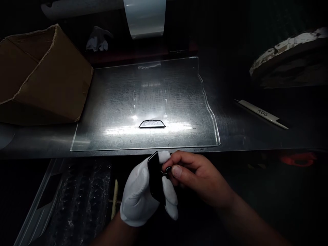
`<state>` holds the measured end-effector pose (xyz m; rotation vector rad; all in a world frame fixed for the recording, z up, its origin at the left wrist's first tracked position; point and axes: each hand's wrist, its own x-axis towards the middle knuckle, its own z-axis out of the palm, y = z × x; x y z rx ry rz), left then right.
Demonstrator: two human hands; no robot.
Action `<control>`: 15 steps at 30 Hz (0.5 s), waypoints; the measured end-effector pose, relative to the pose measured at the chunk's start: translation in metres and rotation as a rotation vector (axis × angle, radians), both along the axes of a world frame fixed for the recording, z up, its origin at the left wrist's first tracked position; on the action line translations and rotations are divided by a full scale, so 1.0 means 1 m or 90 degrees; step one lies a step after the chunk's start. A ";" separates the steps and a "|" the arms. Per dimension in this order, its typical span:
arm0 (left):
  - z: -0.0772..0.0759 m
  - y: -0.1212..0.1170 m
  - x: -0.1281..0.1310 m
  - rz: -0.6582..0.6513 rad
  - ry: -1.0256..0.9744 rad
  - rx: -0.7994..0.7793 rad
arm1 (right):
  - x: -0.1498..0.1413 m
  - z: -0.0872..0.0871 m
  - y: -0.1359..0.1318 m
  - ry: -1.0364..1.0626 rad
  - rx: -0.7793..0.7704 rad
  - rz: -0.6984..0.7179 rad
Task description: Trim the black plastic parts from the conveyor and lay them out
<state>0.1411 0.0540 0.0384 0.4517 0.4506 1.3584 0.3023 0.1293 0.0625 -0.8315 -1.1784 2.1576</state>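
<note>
My left hand (138, 194), in a white glove, is closed round a flat, glossy black piece (155, 179) with rounded corners, held tilted in front of the bench edge. My right hand (198, 177) is bare. Its thumb and forefinger pinch a small dark rounded thing (167, 170) right beside the black piece; what kind it is I cannot make out. On the scratched clear sheet (115, 95) beyond my hands lies a dark-edged trapezoid piece (152, 124) with a bright reflecting middle.
An open cardboard box (66, 78) stands at the left. On the right lie a pale tool marked A06 (258, 110) and a large round object (289, 65). A crumpled white glove (97, 39) rests at the back. A plastic-covered tray (79, 201) sits below at left.
</note>
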 end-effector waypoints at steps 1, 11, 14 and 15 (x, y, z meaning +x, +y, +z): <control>0.001 0.000 0.001 0.001 -0.007 -0.003 | 0.000 0.000 0.000 0.005 0.000 0.000; 0.017 -0.002 -0.002 0.010 0.116 -0.086 | 0.001 0.004 -0.005 0.075 -0.051 0.027; 0.019 -0.002 -0.012 -0.081 0.150 -0.159 | 0.001 0.005 -0.007 0.084 -0.035 0.020; 0.019 -0.001 -0.014 -0.116 0.144 -0.169 | 0.002 0.006 -0.007 0.080 -0.015 0.009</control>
